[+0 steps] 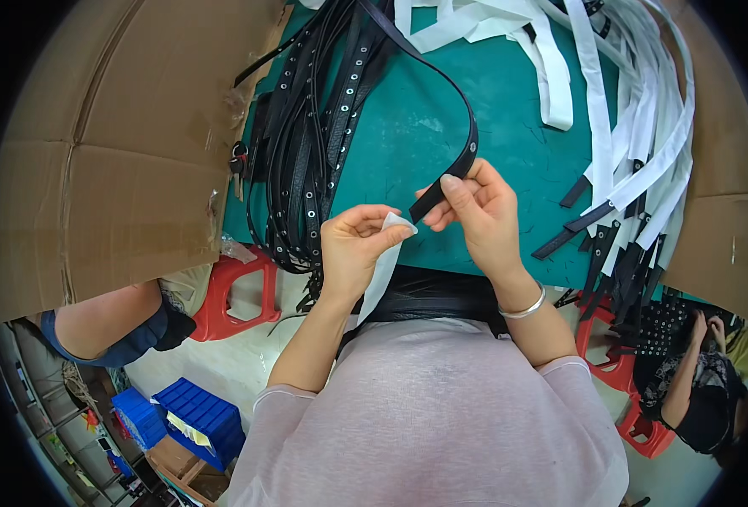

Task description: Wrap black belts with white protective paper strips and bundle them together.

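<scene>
My right hand (475,207) pinches a black belt (473,127) near its end, thumb on top. The strap curves up and away toward the far edge of the green table. Close to the belt's tip, my left hand (355,245) is closed on a white paper-like sleeve (382,275), which hangs down toward my lap. A small gap seems to separate the sleeve's top from the belt tip. To the left lies a bundle of black belts (306,160), many studded with metal eyelets. White-sleeved belts (636,186) with black ends are heaped on the right.
Flat white sleeves (484,21) lie at the far side of the green table (399,110). Cardboard panels (137,135) rise at both sides. Keys (238,160) lie by the left panel. Red stools (239,291), blue bins (192,414) and two other people flank me.
</scene>
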Demonstrator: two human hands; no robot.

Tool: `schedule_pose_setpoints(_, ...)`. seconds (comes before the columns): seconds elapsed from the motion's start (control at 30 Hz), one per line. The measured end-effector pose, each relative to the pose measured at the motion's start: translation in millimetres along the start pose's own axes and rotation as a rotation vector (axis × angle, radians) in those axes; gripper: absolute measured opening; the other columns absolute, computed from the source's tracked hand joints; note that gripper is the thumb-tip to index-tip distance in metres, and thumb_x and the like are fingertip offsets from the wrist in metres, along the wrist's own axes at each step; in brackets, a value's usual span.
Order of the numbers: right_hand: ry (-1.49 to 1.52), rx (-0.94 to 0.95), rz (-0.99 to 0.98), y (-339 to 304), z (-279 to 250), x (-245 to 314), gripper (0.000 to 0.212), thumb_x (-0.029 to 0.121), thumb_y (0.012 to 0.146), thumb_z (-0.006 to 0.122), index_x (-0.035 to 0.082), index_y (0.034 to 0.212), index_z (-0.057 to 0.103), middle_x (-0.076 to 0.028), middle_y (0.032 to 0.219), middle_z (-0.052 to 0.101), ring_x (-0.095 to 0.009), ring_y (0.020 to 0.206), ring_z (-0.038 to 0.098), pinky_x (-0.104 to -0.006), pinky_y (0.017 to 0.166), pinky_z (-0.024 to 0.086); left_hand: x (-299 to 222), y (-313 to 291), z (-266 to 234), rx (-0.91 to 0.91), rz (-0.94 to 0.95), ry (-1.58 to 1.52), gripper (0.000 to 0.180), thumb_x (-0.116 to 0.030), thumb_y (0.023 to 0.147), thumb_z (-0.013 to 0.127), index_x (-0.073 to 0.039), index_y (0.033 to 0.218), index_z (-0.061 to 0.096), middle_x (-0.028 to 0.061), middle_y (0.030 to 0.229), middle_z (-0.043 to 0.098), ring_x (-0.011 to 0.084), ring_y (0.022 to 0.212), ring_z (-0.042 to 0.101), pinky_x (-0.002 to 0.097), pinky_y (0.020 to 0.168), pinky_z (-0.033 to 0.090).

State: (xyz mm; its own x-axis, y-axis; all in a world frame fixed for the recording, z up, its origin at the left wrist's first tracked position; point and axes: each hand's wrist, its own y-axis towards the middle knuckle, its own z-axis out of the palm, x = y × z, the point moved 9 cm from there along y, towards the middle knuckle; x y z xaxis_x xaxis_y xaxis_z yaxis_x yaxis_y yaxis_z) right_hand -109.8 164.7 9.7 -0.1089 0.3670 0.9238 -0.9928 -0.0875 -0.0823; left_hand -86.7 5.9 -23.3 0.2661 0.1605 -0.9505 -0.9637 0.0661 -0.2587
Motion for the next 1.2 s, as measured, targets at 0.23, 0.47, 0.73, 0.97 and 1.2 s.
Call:
schedule_pose_setpoints(0.23,-0.01,-0.016,-0.042,-0.2,4.1,-4.3,0.015,0.012,0.093,0.05,-0.002,0.096,0.049,-0.016,0.089,0.065,-0.012,0.063,0.063,-0.0219,0.055,0.052,-6.8,-2.0,4.7,0.015,0.038,-0.004,0.017,0.007,0.07,0.072,0.003,0.085,0.064,0.0108,0.078,0.067,0.0132,0.072,0.065,0.0232,0.066,0.052)
schedule_pose_setpoints(0.47,-0.021,-0.045,-0.087,-0.5,6.0,3.5,0.015,0.012,0.094,0.05,-0.002,0.097,0.049,-0.016,0.088,0.065,-0.012,0.063,0.063,-0.022,0.055,0.052,-4.5,-0.7,0.7,0.0,0.04,-0.011,0.016,0.007,0.07,0.072,0.003,0.083,0.063,0.0108,0.077,0.067,0.0132,0.071,0.065,0.0229,0.066,0.052)
schedule_pose_setpoints(0.73,0.008,-0.022,-0.087,-1.8,14.5,-1.4,0.016,0.012,0.094,0.05,-0.003,0.098,0.048,-0.016,0.088,0.065,-0.013,0.062,0.063,-0.0226,0.055,0.052,-3.8,-1.0,-1.9,-0.02,0.06,0.011,0.017,0.007,0.069,0.073,0.002,0.082,0.063,0.0096,0.075,0.067,0.0121,0.07,0.064,0.022,0.064,0.052)
schedule_pose_setpoints(0.97,0.013,-0.025,-0.095,-0.7,16.7,-2.0,0.016,0.013,0.094,0.05,-0.003,0.099,0.048,-0.016,0.089,0.065,-0.013,0.063,0.063,-0.023,0.055,0.052,-5.0,-2.5,-0.3,-0.012,0.055,0.005,0.018,0.006,0.069,0.074,0.002,0.083,0.063,0.0105,0.075,0.067,0.0124,0.07,0.064,0.0223,0.064,0.051)
schedule_pose_setpoints(1.2,-0.002,-0.007,-0.101,-2.5,19.5,-1.9,0.015,0.012,0.094,0.05,-0.003,0.098,0.048,-0.016,0.089,0.065,-0.013,0.063,0.063,-0.0225,0.055,0.052,-4.1,-3.2,-3.9,-0.025,0.053,0.012,0.019,0.006,0.07,0.073,0.003,0.085,0.063,0.0121,0.077,0.067,0.0136,0.07,0.065,0.0229,0.065,0.052)
